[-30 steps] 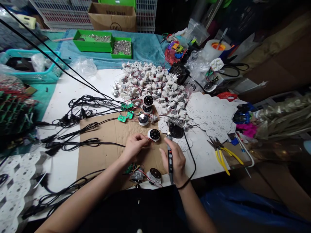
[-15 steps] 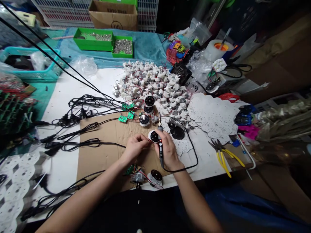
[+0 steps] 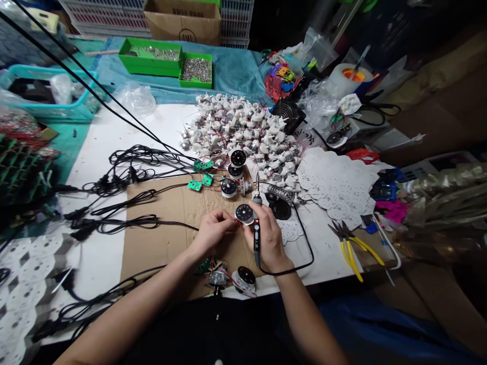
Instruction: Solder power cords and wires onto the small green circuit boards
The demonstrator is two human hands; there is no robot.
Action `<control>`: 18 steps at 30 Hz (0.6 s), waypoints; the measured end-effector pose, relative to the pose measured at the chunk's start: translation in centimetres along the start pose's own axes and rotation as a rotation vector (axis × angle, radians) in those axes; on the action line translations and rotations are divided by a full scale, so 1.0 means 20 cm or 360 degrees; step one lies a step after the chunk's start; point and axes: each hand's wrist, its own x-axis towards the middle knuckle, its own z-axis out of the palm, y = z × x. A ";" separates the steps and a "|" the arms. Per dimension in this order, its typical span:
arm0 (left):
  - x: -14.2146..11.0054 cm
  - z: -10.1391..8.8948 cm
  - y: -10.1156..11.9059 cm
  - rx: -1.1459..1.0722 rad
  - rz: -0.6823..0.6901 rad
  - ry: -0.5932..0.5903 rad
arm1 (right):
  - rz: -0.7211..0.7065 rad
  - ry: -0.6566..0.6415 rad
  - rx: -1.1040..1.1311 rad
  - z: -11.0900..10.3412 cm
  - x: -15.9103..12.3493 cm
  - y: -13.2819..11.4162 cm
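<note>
My left hand (image 3: 213,232) is pinched shut on thin red wires beside a small round black-and-white motor part (image 3: 244,213) lying on a sheet of cardboard (image 3: 167,228). My right hand (image 3: 266,235) is wrapped round a black soldering iron (image 3: 256,230), its tip pointing up and away just right of that part. The iron's cord (image 3: 300,248) loops off to the right. Similar round parts (image 3: 230,186) and green circuit boards (image 3: 201,175) lie just beyond the hands, and another assembled unit (image 3: 228,276) lies near the table's front edge.
A heap of small white motors (image 3: 243,129) fills the table's middle. A coiled iron stand (image 3: 279,200), white perforated discs (image 3: 335,180), yellow-handled pliers (image 3: 352,248) sit right. Tangled black cables (image 3: 125,172) spread left. Green bins of screws (image 3: 167,61) and a cardboard box (image 3: 184,23) stand at the back.
My right hand has brought the soldering iron from the right in against the round part, then shifted its tip slightly right. The left hand keeps its pinch on the wires.
</note>
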 end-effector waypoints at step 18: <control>-0.17 -0.63 0.19 0.2400 0.0797 -0.0274 | 0.0012 0.0180 -0.0028 0.06 -0.03 0.06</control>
